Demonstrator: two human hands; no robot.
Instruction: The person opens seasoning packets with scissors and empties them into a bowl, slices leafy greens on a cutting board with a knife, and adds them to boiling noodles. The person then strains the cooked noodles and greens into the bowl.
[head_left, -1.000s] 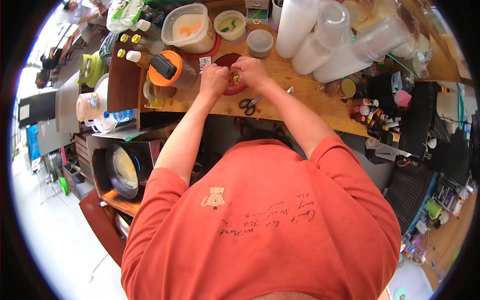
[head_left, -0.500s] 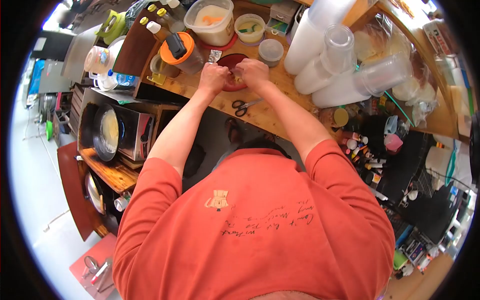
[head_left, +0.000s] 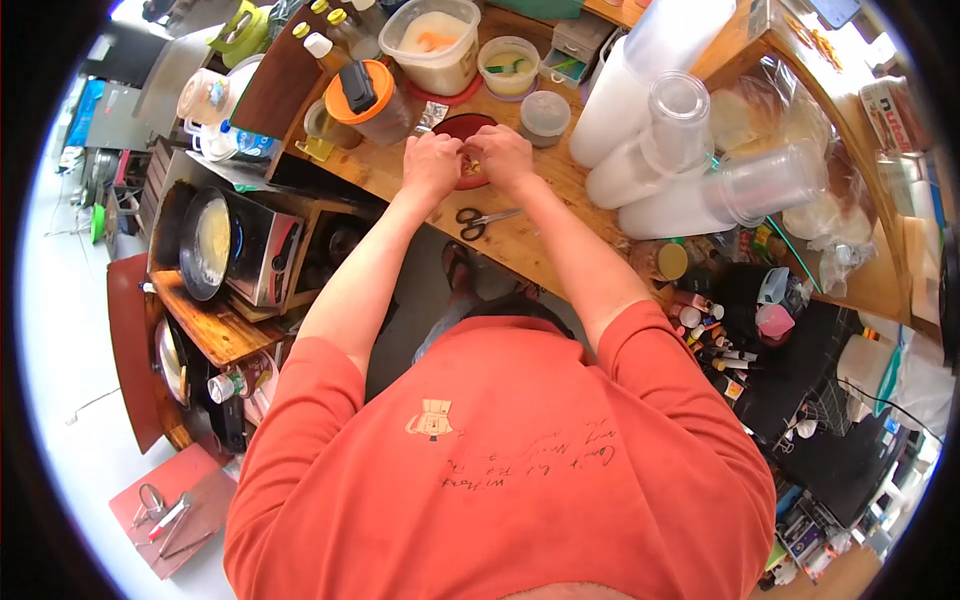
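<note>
Above the red dish point(head_left: 462, 124), both hands point(head_left: 432, 168) point(head_left: 501, 158) nearly meet, fingers curled.

Small food-prep kitchen, pan point(head_left: 212, 243) on stove point(head_left: 268, 262), stacked plastic cups point(head_left: 678, 120), tubs w/ food point(head_left: 430, 45)

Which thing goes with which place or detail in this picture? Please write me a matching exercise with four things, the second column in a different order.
Column 1
1. Scissors
2. Frying pan
3. Red dish
4. Tall container

Column 2
A. Under the left hand and the right hand
B. Closed by an orange lid
C. On the stove
D. Has black finger loops

Right pairs: 1-D, 2-C, 3-A, 4-B
</note>
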